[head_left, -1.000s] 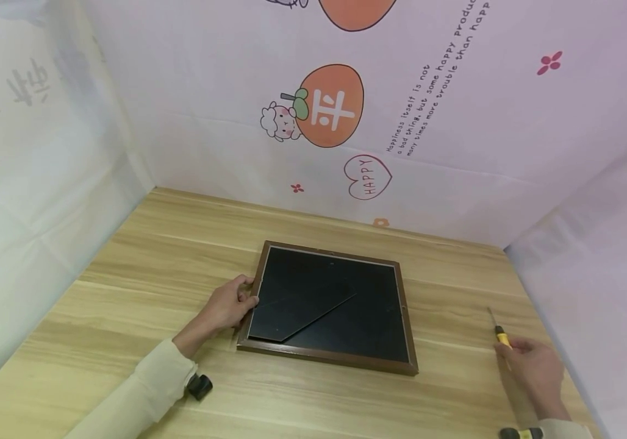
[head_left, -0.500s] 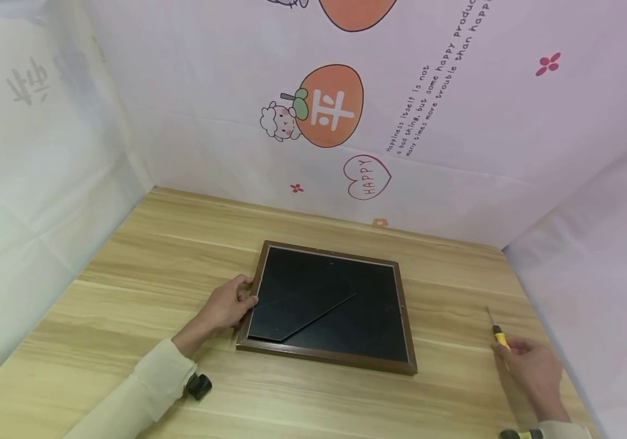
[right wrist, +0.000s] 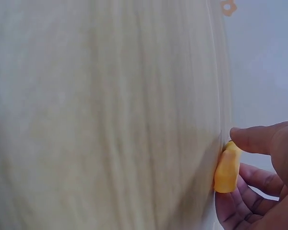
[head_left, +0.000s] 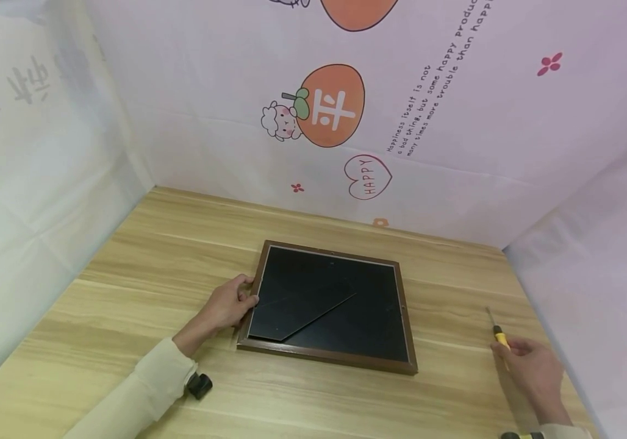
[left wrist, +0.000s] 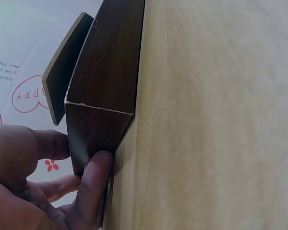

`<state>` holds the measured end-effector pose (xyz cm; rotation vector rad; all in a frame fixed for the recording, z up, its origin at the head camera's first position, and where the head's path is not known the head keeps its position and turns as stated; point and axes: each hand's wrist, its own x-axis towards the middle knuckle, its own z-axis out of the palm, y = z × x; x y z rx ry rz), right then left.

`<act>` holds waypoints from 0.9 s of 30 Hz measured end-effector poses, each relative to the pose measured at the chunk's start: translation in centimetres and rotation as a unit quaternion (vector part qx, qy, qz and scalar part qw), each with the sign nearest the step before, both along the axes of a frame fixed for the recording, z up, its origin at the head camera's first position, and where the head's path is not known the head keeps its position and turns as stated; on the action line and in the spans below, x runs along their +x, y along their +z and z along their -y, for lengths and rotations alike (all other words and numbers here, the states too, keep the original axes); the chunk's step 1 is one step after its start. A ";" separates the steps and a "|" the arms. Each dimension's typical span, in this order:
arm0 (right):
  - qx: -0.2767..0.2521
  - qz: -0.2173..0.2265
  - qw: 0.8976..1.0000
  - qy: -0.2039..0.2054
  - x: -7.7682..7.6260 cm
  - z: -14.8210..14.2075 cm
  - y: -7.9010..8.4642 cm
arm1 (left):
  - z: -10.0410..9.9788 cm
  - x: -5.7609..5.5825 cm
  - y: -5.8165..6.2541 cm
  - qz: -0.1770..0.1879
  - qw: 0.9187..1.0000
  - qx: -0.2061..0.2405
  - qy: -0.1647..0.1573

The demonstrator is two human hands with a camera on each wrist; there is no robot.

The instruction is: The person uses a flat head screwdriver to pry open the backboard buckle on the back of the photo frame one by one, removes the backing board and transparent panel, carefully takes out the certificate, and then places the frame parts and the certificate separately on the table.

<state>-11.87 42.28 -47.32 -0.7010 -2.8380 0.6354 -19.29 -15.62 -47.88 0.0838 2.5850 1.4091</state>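
A picture frame point(head_left: 341, 361) with a brown wooden border lies back side up on the table, its black backing board point(head_left: 368, 305) showing. A flat black stand leg point(head_left: 297, 314) lies slanted across the board; in the left wrist view it sticks up a little from the border. My left hand point(head_left: 228, 303) grips the frame's left side, thumb on top and fingers at the outer edge. Off to the right, my right hand point(head_left: 533, 369) holds a screwdriver point(head_left: 502, 338) by its yellow and black handle. Its thin metal shaft points away from me, low over the table.
The wood-grain table point(head_left: 127, 292) meets a printed white cloth wall point(head_left: 225, 152) at the back. Plain pale cloth hangs along the left and right edges. A black wrist camera point(head_left: 199, 386) sits at the left cuff, close to the tabletop.
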 end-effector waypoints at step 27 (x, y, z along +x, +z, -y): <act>0.025 -0.125 0.953 0.274 -4.1 14.0 4.5 | 0.0 0.1 0.0 0.015 1.000 0.018 -0.009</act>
